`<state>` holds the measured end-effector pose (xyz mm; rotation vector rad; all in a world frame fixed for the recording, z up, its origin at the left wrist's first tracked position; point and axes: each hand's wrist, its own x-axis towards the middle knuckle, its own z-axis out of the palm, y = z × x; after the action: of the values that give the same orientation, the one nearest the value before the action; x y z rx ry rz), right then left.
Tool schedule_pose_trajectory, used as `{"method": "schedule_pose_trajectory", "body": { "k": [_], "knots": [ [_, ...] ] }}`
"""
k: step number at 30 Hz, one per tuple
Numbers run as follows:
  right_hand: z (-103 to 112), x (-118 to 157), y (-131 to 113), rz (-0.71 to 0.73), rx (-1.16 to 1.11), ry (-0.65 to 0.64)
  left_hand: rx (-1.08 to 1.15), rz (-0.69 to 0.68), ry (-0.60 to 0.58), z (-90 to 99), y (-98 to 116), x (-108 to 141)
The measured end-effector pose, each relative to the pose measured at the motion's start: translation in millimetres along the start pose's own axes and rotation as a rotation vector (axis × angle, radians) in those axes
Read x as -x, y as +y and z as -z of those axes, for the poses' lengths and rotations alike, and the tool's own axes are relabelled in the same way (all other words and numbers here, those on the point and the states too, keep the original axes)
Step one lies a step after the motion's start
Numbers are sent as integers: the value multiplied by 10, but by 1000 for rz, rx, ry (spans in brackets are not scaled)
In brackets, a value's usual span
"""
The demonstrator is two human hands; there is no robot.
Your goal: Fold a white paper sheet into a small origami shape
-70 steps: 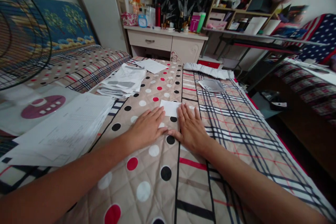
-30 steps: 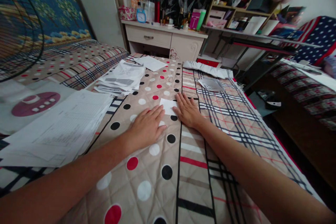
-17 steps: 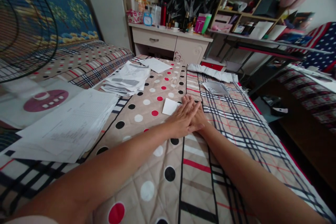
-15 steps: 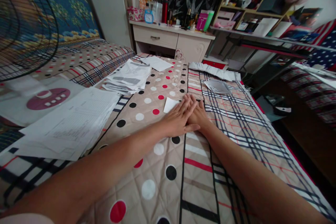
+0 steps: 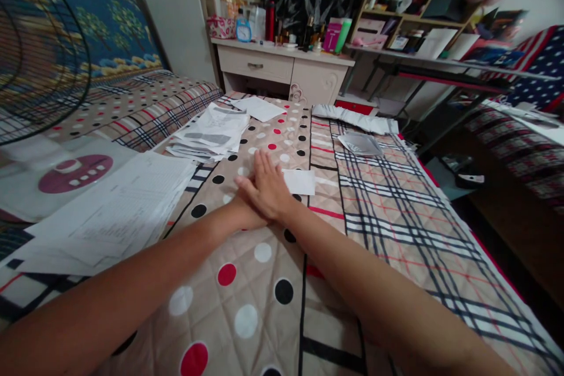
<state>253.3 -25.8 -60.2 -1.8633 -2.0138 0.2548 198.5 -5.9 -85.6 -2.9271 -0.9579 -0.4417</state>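
My right hand (image 5: 268, 185) lies flat, palm down, across my left hand (image 5: 247, 211), its thumb out to the left and its fingers pointing away from me. Only the wrist and part of the back of my left hand show; its fingers are hidden underneath. Both hands are over the dotted part of the bedspread (image 5: 247, 320). A small white piece of paper (image 5: 302, 182) lies flat just right of my right hand's fingers, its left end partly covered. I cannot make out whether anything lies under the hands.
At left are printed sheets (image 5: 127, 205), a second paper pile (image 5: 214, 132), a white bag (image 5: 74, 173) and a fan (image 5: 39, 47). Farther back lie a white sheet (image 5: 259, 108), a clear packet (image 5: 359, 144) and a folded white strip (image 5: 355, 117). A cabinet (image 5: 255, 64) stands beyond.
Both hands have moved left, from the right end of the small paper to its left end. Earlier my left hand lay on top; now my right hand does. The view has shifted slightly.
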Motion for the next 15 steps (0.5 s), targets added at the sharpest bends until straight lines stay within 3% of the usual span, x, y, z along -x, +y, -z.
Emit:
{"method": "schedule_pose_trajectory", "body": {
  "k": [3, 6, 10, 12, 15],
  "knots": [
    [-74, -79, 22, -18, -66, -53, 56, -21, -57, 14, -10, -2],
    [-3, 19, 472, -60, 86, -46, 68, -83, -127, 44, -220, 177],
    [194, 271, 1132, -237, 322, 14, 73, -59, -209, 105, -381, 297],
    [249, 358, 1300, -261, 358, 82, 72, -28, -248, 153, -298, 241],
    [257, 396, 1366, -286, 379, 110, 58, 15, -221, 178, 24, 86]
  ]
}}
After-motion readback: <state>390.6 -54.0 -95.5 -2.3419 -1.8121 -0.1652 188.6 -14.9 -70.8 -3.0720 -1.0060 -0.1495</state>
